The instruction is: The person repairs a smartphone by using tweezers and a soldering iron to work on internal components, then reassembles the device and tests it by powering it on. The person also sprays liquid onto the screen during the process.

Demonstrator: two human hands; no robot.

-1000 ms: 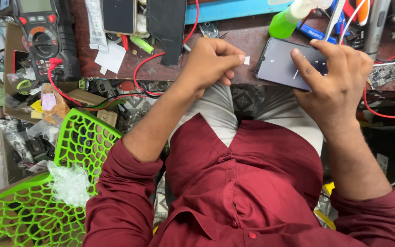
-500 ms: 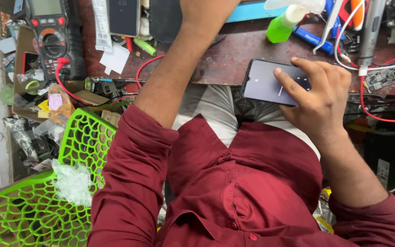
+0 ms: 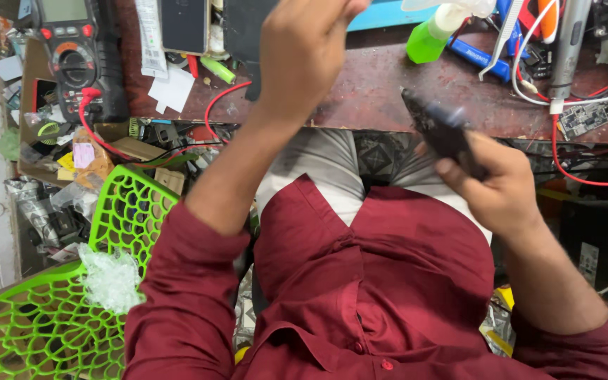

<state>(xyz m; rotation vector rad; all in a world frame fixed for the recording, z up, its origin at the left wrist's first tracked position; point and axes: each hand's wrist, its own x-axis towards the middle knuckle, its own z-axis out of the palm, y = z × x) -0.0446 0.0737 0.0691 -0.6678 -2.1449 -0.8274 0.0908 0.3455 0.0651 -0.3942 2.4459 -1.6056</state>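
While the green mesh chair point(image 3: 43, 309) fills the lower left of the frame and a multimeter point(image 3: 72, 53) lies at the upper left on the cluttered desk point(image 3: 360, 91), the person's left hand point(image 3: 304, 53) is raised at top centre, fingers curled; whether that grip encloses anything I cannot tell. Right of centre, the right hand point(image 3: 497, 186) clasps a dark phone point(image 3: 441, 130), blurred, which juts up and leftward out of the grip over the desk edge. A green spray bottle point(image 3: 434, 39) stands above it.

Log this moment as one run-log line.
left hand: raised over bench, contents hidden | right hand: holds dark phone tilted edge-on | green spray bottle behind
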